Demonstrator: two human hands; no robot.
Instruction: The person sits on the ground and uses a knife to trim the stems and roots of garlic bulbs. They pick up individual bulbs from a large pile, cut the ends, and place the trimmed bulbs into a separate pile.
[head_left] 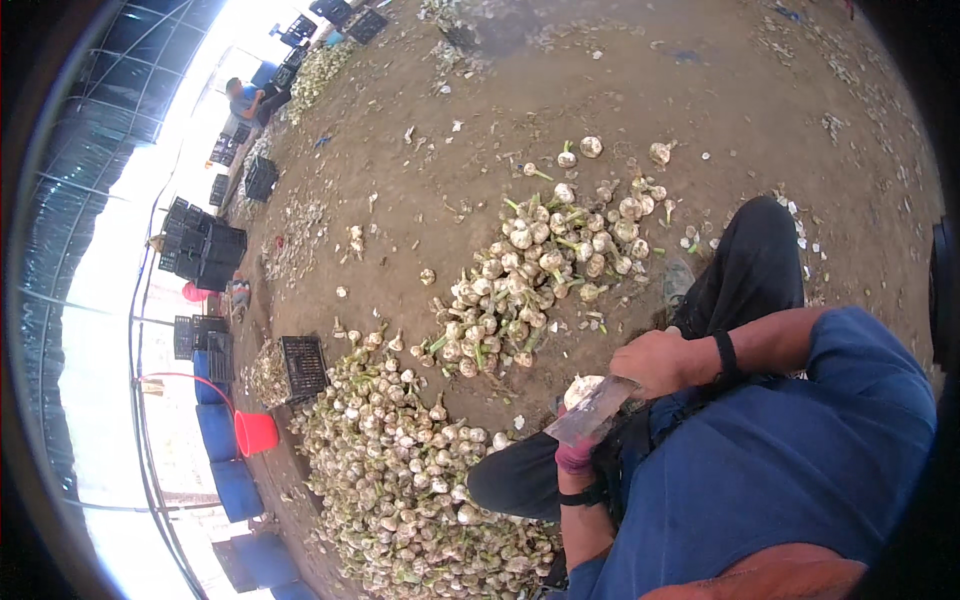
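Right hand (652, 362) right of centre, fist clamped round knife (590, 412), handle hidden; pink-gloved left hand (576, 456) below, clamped on garlic bulb (581, 389) above blade, fingers mostly hidden.

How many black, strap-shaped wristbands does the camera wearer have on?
2: one black wristband on the wrist of the right hand, another wristband on that of the left hand. Both wrists show; none seems hidden.

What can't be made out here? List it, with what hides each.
In the head view:
Fingers of the left hand around the garlic bulb: mostly behind the broad-bladed knife.
Most of the knife handle: inside the right hand.
Hands of the distant seated co-worker: too small.
Garlic heap: cut off by the lower edge.
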